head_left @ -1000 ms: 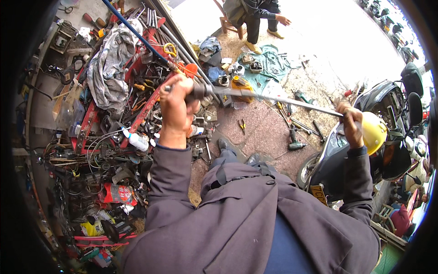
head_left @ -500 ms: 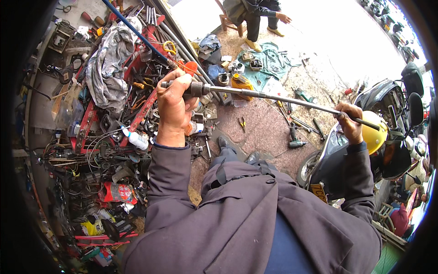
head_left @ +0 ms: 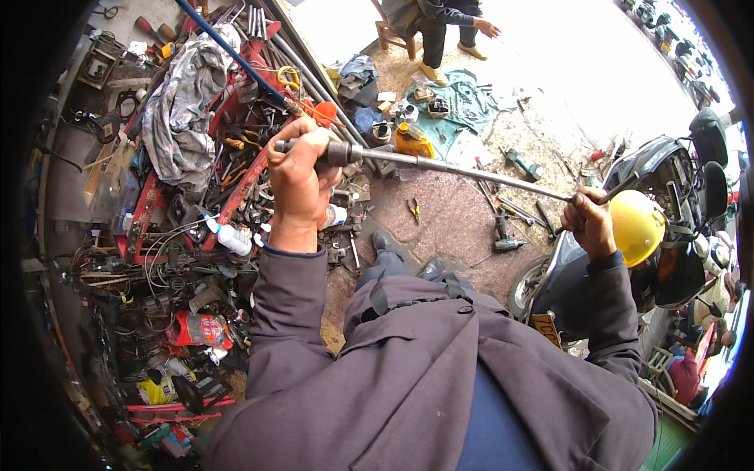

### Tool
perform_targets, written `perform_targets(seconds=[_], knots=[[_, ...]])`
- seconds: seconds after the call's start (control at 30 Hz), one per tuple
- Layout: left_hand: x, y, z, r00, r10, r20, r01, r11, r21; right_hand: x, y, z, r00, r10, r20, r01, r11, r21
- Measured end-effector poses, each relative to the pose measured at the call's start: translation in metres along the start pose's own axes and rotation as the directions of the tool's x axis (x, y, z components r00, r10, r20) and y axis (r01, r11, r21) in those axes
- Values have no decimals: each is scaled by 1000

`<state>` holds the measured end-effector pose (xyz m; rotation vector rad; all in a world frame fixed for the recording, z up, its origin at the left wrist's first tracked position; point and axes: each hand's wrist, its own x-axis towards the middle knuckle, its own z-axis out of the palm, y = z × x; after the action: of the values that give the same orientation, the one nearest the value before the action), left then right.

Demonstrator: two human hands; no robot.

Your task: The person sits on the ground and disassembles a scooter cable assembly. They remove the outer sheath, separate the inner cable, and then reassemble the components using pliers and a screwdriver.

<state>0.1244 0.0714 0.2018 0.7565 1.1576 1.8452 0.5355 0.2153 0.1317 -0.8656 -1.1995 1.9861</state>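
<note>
My left hand [head_left: 297, 169] is closed around the thick dark cylinder at one end of a long metal rod [head_left: 463, 170]. The rod slants slightly down to the right across the view, in front of my body. At its other end my right hand [head_left: 591, 223] grips the rod where a short dark bar [head_left: 620, 188] sticks out, angled up and to the right. A blue hose [head_left: 234, 55] with a brass-coloured fitting comes down behind my left hand; whether it joins the cylinder is hidden. An orange-red funnel-like piece [head_left: 324, 115] shows just beyond that hand.
A cluttered bench [head_left: 149, 259] fills the left with tools, cables and a crumpled cloth [head_left: 184, 110]. Pliers [head_left: 414, 210] and power drills [head_left: 505, 235] lie on the floor. A motorcycle and yellow helmet [head_left: 635, 228] stand at right. Another person [head_left: 440, 35] sits at the back.
The dark bar at the right end has swung from pointing down-right to pointing up-right. My right hand has shifted slightly left and its grip has turned. The left hand keeps its hold.
</note>
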Motion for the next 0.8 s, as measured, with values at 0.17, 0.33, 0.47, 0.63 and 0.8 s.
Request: perform_targets(seconds=[0.17,0.33,0.47,0.63,0.8], knots=[[1,-3,1,999,-39,28,40,999,-28,5,-12,1,995,60,-81,-63,997,-38],[2,-10,-3,996,-86,-33,83,993,-88,5,-26,10,927,-347,-141,303,916,-262],[1,-16,-10,984,-176,-40,172,981,-92,5,-32,10,828,-544,-135,453,791,-412],[-6,-36,-8,937,-348,-43,332,921,-205,24,-59,12,439,-897,-44,801,414,-433],[-5,-53,3,906,-416,76,419,862,-286,44,-101,43,112,-954,-277,945,189,-267]])
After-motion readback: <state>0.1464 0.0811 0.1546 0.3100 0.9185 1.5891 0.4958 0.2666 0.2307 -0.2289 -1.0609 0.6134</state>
